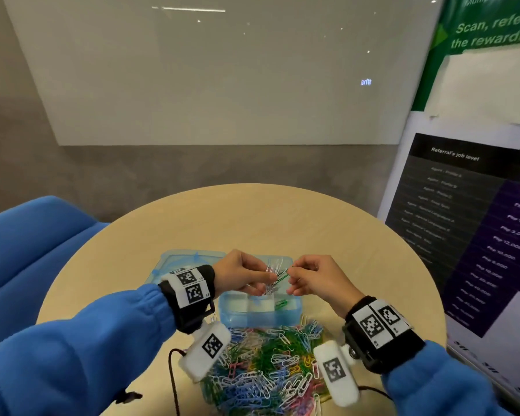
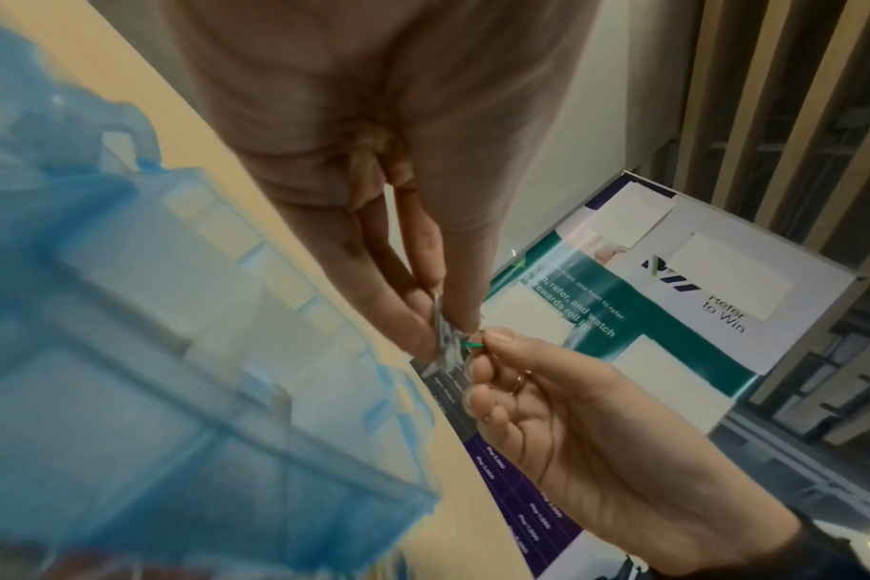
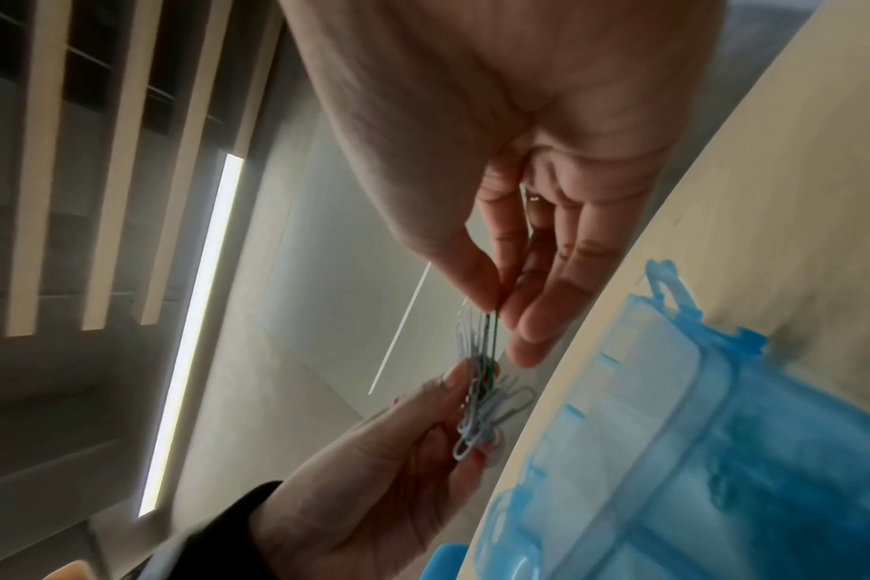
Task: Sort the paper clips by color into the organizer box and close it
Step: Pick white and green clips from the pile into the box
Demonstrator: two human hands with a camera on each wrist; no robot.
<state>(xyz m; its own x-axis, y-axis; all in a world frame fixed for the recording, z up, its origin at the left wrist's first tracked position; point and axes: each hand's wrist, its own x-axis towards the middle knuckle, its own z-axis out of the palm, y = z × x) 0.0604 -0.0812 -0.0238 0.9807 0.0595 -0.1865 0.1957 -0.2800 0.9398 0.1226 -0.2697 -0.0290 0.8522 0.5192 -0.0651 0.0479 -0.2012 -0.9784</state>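
Item one: our left hand (image 1: 243, 273), fingers curled, pinches a small tangled bunch of white wire paper clips (image 1: 272, 276), raised above the translucent blue plastic organizer box (image 1: 252, 315).

Item two: our right hand (image 1: 315, 277) has thumb and forefinger closed on a single green paper clip (image 1: 282, 277) that is caught in the bunch; we judge it is being teased free.

Item three: the organizer box stands open on the round pale wooden table (image 1: 282, 223), its hinged lid (image 1: 189, 259) laid back behind it. One compartment holds a few green clips (image 1: 281, 304); the others look nearly bare, though the hands hide part of them.

Item four: a large mixed heap of coloured paper clips (image 1: 267, 364), white, green, blue, pink and yellow, lies unsorted just in front of the box.

Assessment: sorting barely begun. Almost the whole heap remains, and the lid is not yet closed.
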